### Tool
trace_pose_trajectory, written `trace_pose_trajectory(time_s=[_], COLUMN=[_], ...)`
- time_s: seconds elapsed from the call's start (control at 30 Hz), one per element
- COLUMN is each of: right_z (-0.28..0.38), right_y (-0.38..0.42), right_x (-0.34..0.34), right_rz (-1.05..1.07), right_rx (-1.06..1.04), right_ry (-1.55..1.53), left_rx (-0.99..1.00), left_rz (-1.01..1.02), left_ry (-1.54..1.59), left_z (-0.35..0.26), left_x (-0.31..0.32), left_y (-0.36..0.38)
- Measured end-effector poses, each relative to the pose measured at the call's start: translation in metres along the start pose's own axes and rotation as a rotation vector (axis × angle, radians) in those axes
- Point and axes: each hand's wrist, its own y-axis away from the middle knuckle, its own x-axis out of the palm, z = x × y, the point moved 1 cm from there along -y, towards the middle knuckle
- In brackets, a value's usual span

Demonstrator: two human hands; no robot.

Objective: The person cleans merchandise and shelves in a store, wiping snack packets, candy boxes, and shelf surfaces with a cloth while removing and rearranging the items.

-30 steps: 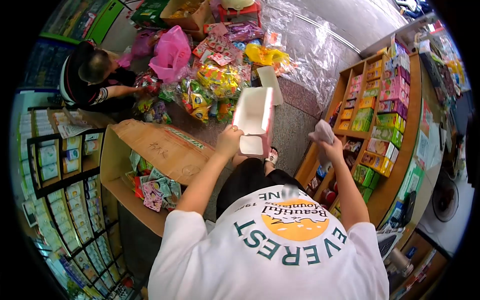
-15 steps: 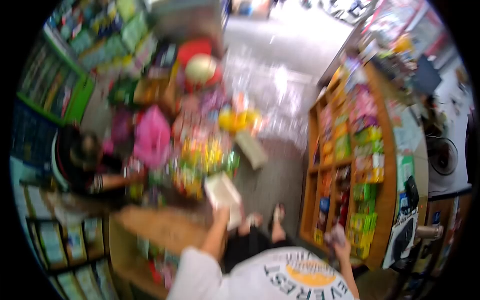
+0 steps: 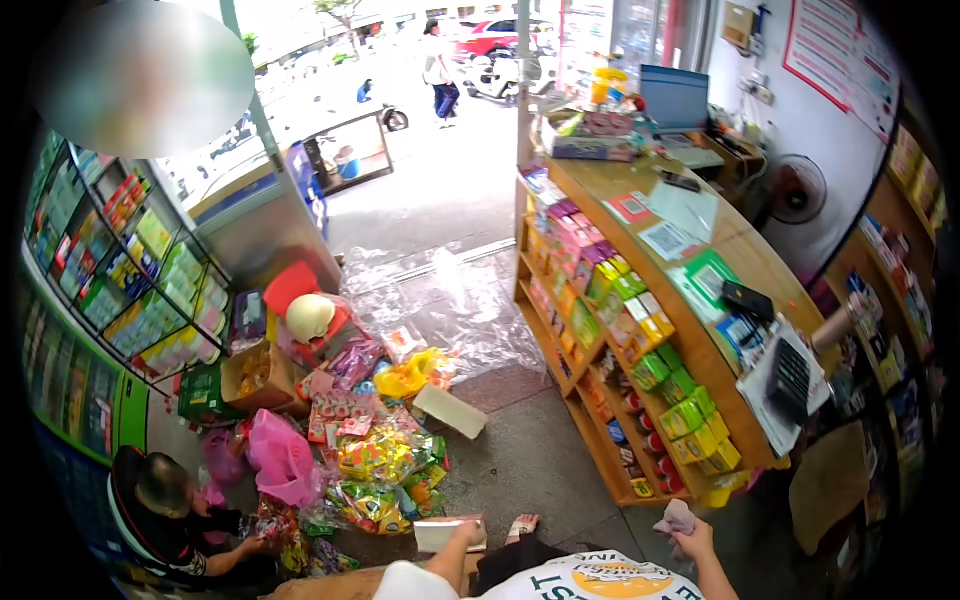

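At the bottom centre, my left hand (image 3: 466, 537) is closed on the edge of an open white cardboard box (image 3: 433, 537). My right hand (image 3: 697, 541), lower right, grips a crumpled greyish-pink cloth (image 3: 676, 517) near the end of the wooden display counter (image 3: 640, 440). Bagged snacks in yellow and green wrappers (image 3: 385, 455) lie in a heap on the floor ahead of my left hand. Another pale cardboard box (image 3: 452, 411) rests on the floor by the heap.
A person (image 3: 165, 500) crouches at left, hands among packets. Around them are a pink plastic bag (image 3: 283, 455), an open carton (image 3: 262, 375) and a red chair (image 3: 290, 285) with a cream helmet (image 3: 310, 317). Clear plastic sheeting (image 3: 440, 300) covers the floor towards the doorway.
My view has tilted up towards the street, and the picture is sharper. The white box and my left hand now appear lower in view; the cloth stays in my right hand.
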Motion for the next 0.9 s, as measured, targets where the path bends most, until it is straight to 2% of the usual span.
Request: trace_pose_trajectory(time_s=[0.07,0.13,0.2,0.23,0.3,0.33,0.37,0.47,0.5,0.53,0.6,0.63,0.67,0.77,0.8,0.83,0.87,0.9], right_z=[-0.029,-0.100,-0.179,-0.185,-0.286,-0.334,-0.362,-0.423,-0.439,-0.454,-0.479,-0.486,-0.495,-0.518,-0.500,-0.540,-0.497,-0.446], right_y=[0.015,0.020,0.035,0.056,0.075,0.082,0.100,0.126,0.134,0.145,0.162,0.169,0.176,0.199,0.222,0.227,0.230,0.233], right_x=[-0.017,-0.024,-0.034,-0.049,-0.040,-0.048,-0.062,-0.072,-0.078,-0.081,-0.089,-0.096,-0.101,-0.117,-0.130,-0.109,-0.134,-0.164], right_rz=[-0.040,-0.130,-0.242,-0.254,-0.345,-0.396,-0.412,-0.336,-0.333,-0.351,-0.399,-0.426,-0.472,-0.626,-0.655,-0.826,-0.782,-0.707], right_rx=[0.054,0.008,0.106,0.106,0.169,0.175,0.193,0.203,0.234,0.270,0.326,0.350,0.365,0.377,0.609,0.472,0.704,0.928], right_ry=[-0.048,-0.056,-0.049,-0.147,-0.080,0.003,-0.053,-0.085,-0.119,-0.170,-0.270,-0.332,-0.401,-0.602,-0.488,-0.455,-0.392,-0.338], left_rx=[-0.029,-0.082,-0.085,-0.096,-0.043,0.047,0.073,0.059,0.229,0.373,0.571,0.697,0.854,1.018,1.099,0.994,1.115,1.354], left_rz=[-0.045,-0.089,-0.112,-0.099,-0.114,-0.122,-0.052,0.047,0.084,-0.006,0.005,0.019,-0.076,0.035,0.074,0.185,0.169,0.206], left_ry=[0.016,-0.022,-0.072,-0.152,-0.237,-0.311,-0.409,-0.452,-0.548,-0.486,-0.372,-0.415,-0.340,-0.463,-0.544,-0.490,-0.594,-0.542], left_z=[-0.037,-0.062,-0.088,-0.103,-0.139,-0.172,-0.204,-0.300,-0.358,-0.398,-0.480,-0.508,-0.534,-0.612,-0.638,-0.655,-0.660,-0.665], left_x=[-0.036,-0.058,-0.067,-0.066,-0.056,-0.050,-0.036,0.016,0.017,0.037,0.063,0.088,0.113,0.157,0.185,0.191,0.220,0.238], left_y=[0.012,0.012,0.007,-0.003,-0.009,0.007,0.011,0.027,0.065,0.077,0.120,0.116,0.119,0.149,0.155,0.177,0.153,0.135])
